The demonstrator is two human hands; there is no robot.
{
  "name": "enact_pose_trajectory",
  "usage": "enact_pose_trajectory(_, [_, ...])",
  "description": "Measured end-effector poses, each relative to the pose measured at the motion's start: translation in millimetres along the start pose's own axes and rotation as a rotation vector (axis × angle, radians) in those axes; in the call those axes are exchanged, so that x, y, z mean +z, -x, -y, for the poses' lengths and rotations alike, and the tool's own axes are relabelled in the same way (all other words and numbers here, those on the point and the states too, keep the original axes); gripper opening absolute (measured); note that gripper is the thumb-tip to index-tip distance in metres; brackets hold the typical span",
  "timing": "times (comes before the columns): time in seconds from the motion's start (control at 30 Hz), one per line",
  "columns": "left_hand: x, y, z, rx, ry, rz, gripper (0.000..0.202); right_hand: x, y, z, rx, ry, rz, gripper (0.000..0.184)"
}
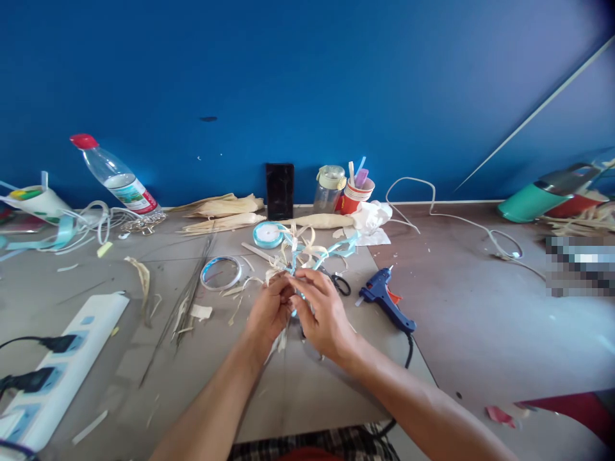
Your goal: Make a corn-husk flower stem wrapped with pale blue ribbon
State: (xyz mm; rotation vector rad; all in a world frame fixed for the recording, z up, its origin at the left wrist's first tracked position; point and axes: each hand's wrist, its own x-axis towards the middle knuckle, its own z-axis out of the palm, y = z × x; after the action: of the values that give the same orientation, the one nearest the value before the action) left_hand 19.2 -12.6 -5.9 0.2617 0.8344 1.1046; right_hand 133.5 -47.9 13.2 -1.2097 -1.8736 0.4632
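The looped strips [313, 251] are cream, the ribbon [348, 244] pale blue, and the spool [268, 234] turquoise around a white centre. The husks [228, 206] are pale straw. The glue gun [384, 296] is navy with an orange trigger [394, 298]. The wall [307, 83] is deep blue, the tabletop [480, 307] greyish brown, the power strip [70, 384] white with light blue sockets [79, 341]. The bottle cap [84, 141] is red, the cup [356, 194] red and white, the tumbler [524, 205] green, and the cloth [346, 440] dark with pale checks.

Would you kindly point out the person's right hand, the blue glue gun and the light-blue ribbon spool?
right hand [325, 312], head view: back of the hand
blue glue gun [391, 307], head view: its handle
light-blue ribbon spool [269, 234], head view: its pale centre
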Motion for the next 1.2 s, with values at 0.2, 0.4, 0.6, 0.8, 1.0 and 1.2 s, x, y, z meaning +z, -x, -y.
enact_pose_trajectory(0.2, [2.0, 2.9, -0.6, -0.011, 0.034, 0.096, 0.027, 0.3, -13.8, -22.1, 0.518, -0.565, -0.133, 0.017])
enact_pose_trajectory(0.4, [4.1, 5.3, 0.9, -0.077, 0.012, 0.117, 0.023, 9.6, -23.4, -35.2, 0.689, -0.969, -0.152, 0.015])
enact_pose_trajectory(0.6, [3.0, 5.3, 0.7, -0.085, 0.000, 0.153, 0.020, 7.2, -24.9, -33.3, 0.732, -1.155, -0.108, 0.020])
enact_pose_trajectory(0.8, [3.7, 5.4, 1.9, -0.114, -0.010, 0.172, 0.024, 5.2, -25.7, -35.8, 0.705, -1.247, -0.027, 0.015])
enact_pose_trajectory(1.0, [3.3, 6.2, -0.3, -0.130, -0.020, 0.166, 0.023, 5.4, -27.3, -39.7, 0.749, -1.367, -0.017, 0.014])
enact_pose_trajectory(1.2, [2.3, 6.8, -1.7, -0.123, 0.007, 0.194, 0.020, 6.2, -26.6, -38.7, 0.761, -1.392, -0.075, 0.019])
